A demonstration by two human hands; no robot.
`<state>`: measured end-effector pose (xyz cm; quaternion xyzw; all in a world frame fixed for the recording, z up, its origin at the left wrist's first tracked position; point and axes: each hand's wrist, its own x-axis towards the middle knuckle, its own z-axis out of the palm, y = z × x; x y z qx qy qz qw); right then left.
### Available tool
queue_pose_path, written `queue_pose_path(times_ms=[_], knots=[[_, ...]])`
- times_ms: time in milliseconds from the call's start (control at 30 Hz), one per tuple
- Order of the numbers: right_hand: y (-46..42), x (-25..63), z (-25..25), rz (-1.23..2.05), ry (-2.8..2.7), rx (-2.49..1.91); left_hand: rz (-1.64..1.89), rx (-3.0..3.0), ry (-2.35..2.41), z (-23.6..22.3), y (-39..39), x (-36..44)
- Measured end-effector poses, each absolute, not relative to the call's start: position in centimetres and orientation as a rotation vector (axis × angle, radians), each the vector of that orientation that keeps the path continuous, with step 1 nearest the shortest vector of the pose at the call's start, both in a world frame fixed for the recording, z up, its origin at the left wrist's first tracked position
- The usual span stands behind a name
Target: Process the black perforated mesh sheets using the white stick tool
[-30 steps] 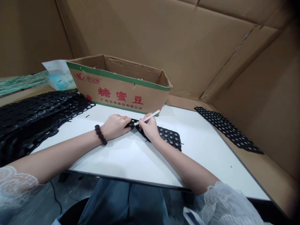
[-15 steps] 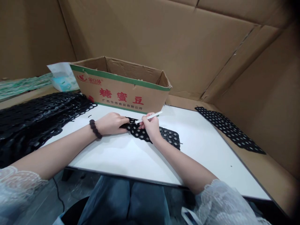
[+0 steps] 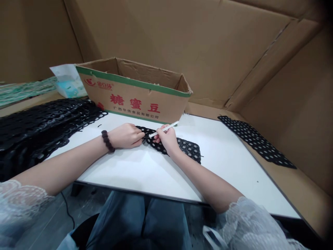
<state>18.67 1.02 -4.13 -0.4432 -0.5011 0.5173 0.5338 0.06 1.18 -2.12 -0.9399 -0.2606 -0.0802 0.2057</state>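
A black sheet with rows of round holes (image 3: 189, 147) lies on the white tabletop in front of me. My left hand (image 3: 129, 135) is closed on the sheet's left end, fingers pinching it. In my right hand (image 3: 166, 137) a slim white pen-like tool (image 3: 171, 125) is gripped like a pencil. The tool slants down to the left, its lower tip at the sheet close to my left fingertips. Whether the tip goes into the material is too small to tell. My right hand and wrist hide the middle of the sheet.
Behind the hands stands an open cardboard box (image 3: 135, 100). A heap of black perforated material (image 3: 47, 128) covers the left side, with a tissue pack (image 3: 70, 86) behind it. Another perforated black sheet (image 3: 255, 140) lies along the right edge. Cardboard walls (image 3: 182, 38) enclose the table.
My left hand first moved left, uncovering more of the sheet's left part, then came back slightly right, closing on it. The white tool stays in my right hand, its tip near the sheet.
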Motion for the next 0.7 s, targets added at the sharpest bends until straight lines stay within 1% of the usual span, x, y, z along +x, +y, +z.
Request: queue_pose_path(times_ms=[533,700], knots=[[1.01,17.85,-4.5,1.141,-1.264,-1.082,-0.316,-2.522,-0.704,-2.77,0.99,0.35],[1.23,17.98,-4.44,1.187,-1.183,-1.081,-0.352,-2.49,-0.779,-2.76,1.04,0.1]])
